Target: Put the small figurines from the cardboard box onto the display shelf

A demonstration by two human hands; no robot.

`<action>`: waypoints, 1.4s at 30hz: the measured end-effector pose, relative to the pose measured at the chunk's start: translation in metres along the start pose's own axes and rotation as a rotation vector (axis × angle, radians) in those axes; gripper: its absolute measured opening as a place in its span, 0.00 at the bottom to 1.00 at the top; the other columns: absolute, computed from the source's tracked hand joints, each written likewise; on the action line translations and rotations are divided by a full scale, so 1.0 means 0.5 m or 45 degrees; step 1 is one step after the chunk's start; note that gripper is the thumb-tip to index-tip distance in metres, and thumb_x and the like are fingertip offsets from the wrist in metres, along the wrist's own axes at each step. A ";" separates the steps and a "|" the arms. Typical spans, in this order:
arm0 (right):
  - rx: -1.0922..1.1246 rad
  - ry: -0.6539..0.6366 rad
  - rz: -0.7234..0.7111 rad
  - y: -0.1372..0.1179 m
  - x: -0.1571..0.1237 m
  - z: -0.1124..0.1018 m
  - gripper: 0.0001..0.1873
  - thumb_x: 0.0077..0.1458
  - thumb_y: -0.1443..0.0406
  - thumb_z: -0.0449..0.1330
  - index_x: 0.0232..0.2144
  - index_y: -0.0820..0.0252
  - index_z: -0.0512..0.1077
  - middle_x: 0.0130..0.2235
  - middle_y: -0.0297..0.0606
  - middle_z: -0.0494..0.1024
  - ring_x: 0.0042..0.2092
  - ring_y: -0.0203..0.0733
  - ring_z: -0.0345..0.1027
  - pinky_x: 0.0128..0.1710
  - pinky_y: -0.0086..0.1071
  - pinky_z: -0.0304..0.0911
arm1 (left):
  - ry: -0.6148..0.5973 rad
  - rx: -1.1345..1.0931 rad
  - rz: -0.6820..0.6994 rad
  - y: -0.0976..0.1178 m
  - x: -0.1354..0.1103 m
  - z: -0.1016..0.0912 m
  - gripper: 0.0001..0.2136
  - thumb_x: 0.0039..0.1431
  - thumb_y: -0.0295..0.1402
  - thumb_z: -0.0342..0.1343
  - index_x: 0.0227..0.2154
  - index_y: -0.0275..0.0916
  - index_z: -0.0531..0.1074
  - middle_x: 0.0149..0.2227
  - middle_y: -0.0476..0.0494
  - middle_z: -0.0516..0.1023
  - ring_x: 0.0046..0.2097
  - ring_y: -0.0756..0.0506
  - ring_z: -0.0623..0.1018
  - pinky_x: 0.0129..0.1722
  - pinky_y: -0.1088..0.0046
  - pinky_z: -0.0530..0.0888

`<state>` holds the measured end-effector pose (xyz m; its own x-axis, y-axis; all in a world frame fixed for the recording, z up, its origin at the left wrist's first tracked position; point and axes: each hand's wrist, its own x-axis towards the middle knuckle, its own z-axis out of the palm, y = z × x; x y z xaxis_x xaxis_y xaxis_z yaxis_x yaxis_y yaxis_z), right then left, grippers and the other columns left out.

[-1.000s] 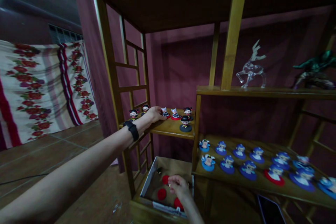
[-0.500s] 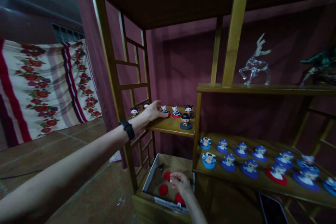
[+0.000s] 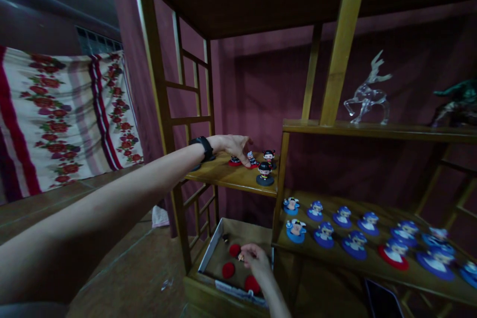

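My left hand (image 3: 236, 149), a black band on its wrist, reaches over the upper left shelf (image 3: 227, 175). Its thumb and fingers close around a white-haired figurine (image 3: 253, 160) on a red base, partly hiding it. Left of that, below the hand, stands a similar red-based figurine (image 3: 234, 160). Two black-haired figurines on dark bases, a rear one (image 3: 269, 157) and a front one (image 3: 265, 173), stand to the right. Above the cardboard box (image 3: 208, 253), my right hand (image 3: 256, 258) pinches a small figurine (image 3: 241, 257), mostly hidden by the fingers.
Red round bases (image 3: 228, 270) and a small dark piece (image 3: 225, 238) lie in the box. The lower right shelf bears several blue and purple figurines (image 3: 355, 243); a phone (image 3: 382, 298) lies below. A clear deer ornament (image 3: 368, 94) stands higher up. A wooden post (image 3: 281, 179) divides the shelves.
My left hand has moved right, from the left white-haired figurine to the one beside it. My right hand stays above the box with the small figurine. The view has shifted slightly.
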<state>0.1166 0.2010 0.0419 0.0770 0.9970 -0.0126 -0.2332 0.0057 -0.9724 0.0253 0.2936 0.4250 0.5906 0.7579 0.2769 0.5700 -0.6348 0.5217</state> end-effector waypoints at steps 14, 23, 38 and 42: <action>-0.052 -0.074 0.018 -0.024 -0.011 -0.021 0.21 0.37 0.51 0.63 0.30 0.60 0.74 0.31 0.39 0.76 0.34 0.42 0.68 0.32 0.33 0.62 | -0.171 -0.028 0.022 -0.004 0.019 0.032 0.29 0.21 0.22 0.66 0.37 0.32 0.73 0.27 0.45 0.78 0.33 0.43 0.75 0.33 0.73 0.67; -0.102 -0.104 -0.019 -0.018 -0.007 -0.008 0.21 0.39 0.50 0.62 0.31 0.60 0.74 0.34 0.40 0.76 0.36 0.43 0.68 0.32 0.32 0.63 | -0.209 0.137 0.107 -0.008 0.019 0.038 0.35 0.24 0.29 0.67 0.45 0.32 0.69 0.33 0.44 0.78 0.35 0.44 0.75 0.35 0.75 0.67; -0.122 -0.117 -0.039 -0.008 0.000 -0.006 0.21 0.40 0.50 0.61 0.31 0.60 0.73 0.33 0.40 0.76 0.35 0.43 0.68 0.32 0.33 0.62 | -0.087 0.102 -0.041 -0.026 -0.052 -0.060 0.46 0.29 0.34 0.66 0.57 0.35 0.56 0.55 0.32 0.65 0.53 0.39 0.67 0.46 0.69 0.64; -0.102 -0.102 -0.034 0.001 0.005 -0.003 0.21 0.39 0.50 0.61 0.31 0.60 0.73 0.31 0.39 0.75 0.34 0.43 0.67 0.31 0.32 0.62 | -0.134 0.049 -0.130 -0.049 -0.074 -0.043 0.44 0.26 0.31 0.66 0.54 0.34 0.60 0.51 0.34 0.70 0.50 0.39 0.69 0.45 0.69 0.64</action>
<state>0.1182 0.2034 0.0411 0.0035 0.9996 0.0287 -0.1533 0.0289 -0.9877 -0.0228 0.2845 0.4196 0.5843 0.7999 0.1368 0.6503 -0.5623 0.5109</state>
